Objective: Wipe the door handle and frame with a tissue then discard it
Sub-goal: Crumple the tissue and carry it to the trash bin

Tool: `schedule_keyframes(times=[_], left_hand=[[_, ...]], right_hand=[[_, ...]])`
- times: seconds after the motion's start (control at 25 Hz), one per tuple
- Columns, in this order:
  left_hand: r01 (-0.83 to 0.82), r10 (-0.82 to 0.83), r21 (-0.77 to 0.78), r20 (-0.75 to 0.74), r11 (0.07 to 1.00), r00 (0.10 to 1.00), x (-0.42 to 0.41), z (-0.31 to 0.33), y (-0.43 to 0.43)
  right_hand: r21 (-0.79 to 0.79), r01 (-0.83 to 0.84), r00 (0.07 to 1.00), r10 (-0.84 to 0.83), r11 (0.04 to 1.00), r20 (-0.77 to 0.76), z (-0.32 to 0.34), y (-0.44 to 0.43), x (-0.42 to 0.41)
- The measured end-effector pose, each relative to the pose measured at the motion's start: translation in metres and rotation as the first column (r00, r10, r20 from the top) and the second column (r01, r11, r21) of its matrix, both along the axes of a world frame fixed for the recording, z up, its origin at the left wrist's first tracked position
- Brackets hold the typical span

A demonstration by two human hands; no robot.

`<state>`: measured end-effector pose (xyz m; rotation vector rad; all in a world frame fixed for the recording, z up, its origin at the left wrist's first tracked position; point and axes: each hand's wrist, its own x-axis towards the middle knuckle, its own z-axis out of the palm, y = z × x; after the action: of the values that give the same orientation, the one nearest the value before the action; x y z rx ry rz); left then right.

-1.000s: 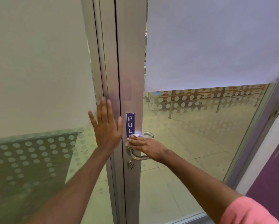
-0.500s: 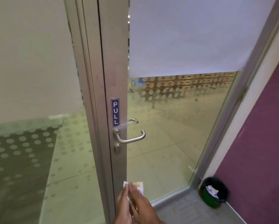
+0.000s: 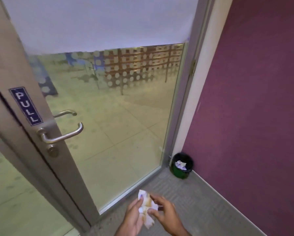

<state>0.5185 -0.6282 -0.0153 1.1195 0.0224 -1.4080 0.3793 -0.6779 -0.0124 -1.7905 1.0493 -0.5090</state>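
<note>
— Tissue (image 3: 146, 208) sat where?
— Low before the door (image 3: 108, 116), pinched between left hand (image 3: 134, 217) and right hand (image 3: 165, 213); fingers closed on it; stained.
— Next?
— Ball it tight; carry it over the bin (image 3: 182, 165) at the wall corner; drop squarely.

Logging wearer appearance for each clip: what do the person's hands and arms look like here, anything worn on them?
Both hands are bare: no gloves, and no rings or watch that I can make out on the left hand or the right hand. The wrists and the short stretch of forearm in view are bare too; no sleeve shows in this frame. The nails look short and plain, though the picture is slightly soft.
</note>
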Motion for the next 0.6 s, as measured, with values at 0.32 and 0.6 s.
schedule_keyframes(times=[0.32,0.6], left_hand=[[0.36,-0.356,0.072,0.412,0.93,0.839,-0.11,0.0,-0.096],[0.469,-0.528,0.289,0.664,0.834,0.529,-0.142,-0.026,-0.183]], right_hand=[[0.033,0.327,0.944,-0.325,0.945,-0.051,-0.015,-0.083,-0.125],[0.053,0.518,0.855,-0.517,0.853,-0.043,-0.006,-0.162,-0.142]])
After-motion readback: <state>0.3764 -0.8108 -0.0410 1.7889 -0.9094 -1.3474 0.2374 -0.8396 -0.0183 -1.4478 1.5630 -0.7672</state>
